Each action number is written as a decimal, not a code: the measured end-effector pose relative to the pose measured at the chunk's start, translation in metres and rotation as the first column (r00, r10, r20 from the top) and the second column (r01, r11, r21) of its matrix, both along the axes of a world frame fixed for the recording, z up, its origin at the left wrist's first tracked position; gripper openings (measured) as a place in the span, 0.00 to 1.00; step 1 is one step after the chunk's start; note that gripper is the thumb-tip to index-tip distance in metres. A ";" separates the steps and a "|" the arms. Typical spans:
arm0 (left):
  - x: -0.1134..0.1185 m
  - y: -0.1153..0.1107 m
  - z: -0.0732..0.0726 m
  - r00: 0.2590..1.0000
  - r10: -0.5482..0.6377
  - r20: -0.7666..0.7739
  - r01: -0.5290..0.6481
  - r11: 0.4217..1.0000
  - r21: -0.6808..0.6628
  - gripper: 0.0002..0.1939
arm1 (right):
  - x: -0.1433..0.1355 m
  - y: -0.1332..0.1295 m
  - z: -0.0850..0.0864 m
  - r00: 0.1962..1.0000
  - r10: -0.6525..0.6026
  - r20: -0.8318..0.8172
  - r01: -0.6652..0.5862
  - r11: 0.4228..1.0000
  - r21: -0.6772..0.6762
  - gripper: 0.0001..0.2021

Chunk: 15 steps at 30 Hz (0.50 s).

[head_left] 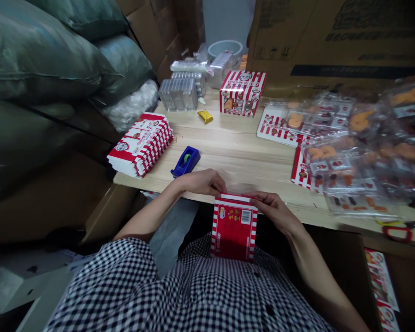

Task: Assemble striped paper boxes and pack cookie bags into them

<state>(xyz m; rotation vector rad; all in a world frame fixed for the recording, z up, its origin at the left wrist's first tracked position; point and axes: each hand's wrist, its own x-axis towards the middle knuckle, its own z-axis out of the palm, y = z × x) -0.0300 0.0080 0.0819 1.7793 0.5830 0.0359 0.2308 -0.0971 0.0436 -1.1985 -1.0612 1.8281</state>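
1. The box (pixel 234 235), red with white stripes, is upright at the near table (pixel 228 157) edge, against the shirt (pixel 200 295); its small print is unreadable and its far side hidden.
2. The left hand (pixel 210 182) grasps the box's top left corner; its fingertips are partly hidden.
3. The right hand (pixel 273 210) grasps the top right corner, thumb and fingers close together, some covered.
4. The tape dispenser (pixel 186 161) is near the left hand, beyond the forearm.
5. Left of it lies the stack (pixel 141 143) of flat cartons; their number is hard to tell.
6. Farther back are the yellow packet (pixel 205 116) and the made-up box (pixel 244 92).
7. Clear packs (pixel 352 157) pile up at right, contents blurred by glare, some cut off by the frame.
8. The scissors (pixel 397 233) are partly cut off at the right edge.
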 end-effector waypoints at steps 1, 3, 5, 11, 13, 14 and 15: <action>0.001 0.000 0.000 1.000 0.007 -0.001 -0.007 1.000 0.010 0.12 | -0.001 0.000 0.001 1.000 0.001 0.001 -0.001 1.000 0.006 0.19; 0.002 0.000 -0.001 1.000 0.017 -0.008 -0.017 0.999 0.042 0.11 | -0.002 -0.001 0.004 1.000 0.003 0.005 -0.003 1.000 0.019 0.19; 0.003 0.000 -0.002 1.000 0.023 -0.019 -0.021 0.997 0.073 0.10 | -0.004 -0.001 0.006 1.000 0.004 0.013 -0.004 0.999 0.036 0.19; 0.000 -0.005 -0.010 0.995 0.095 -0.020 -0.095 0.996 0.000 0.08 | -0.003 -0.005 0.004 0.999 0.026 0.026 -0.028 0.997 0.075 0.18; -0.002 -0.012 -0.017 0.978 0.210 -0.008 -0.210 0.974 -0.088 0.07 | 0.000 -0.007 0.002 0.999 0.023 0.043 -0.026 0.996 0.082 0.18; -0.003 -0.016 -0.020 0.959 0.285 -0.002 -0.282 0.948 -0.145 0.07 | 0.002 -0.009 0.001 0.998 0.015 0.053 -0.019 0.996 0.084 0.18; -0.003 -0.022 -0.023 0.932 0.361 0.002 -0.353 0.911 -0.211 0.08 | 0.003 -0.010 0.000 0.998 0.003 0.062 -0.009 0.996 0.089 0.18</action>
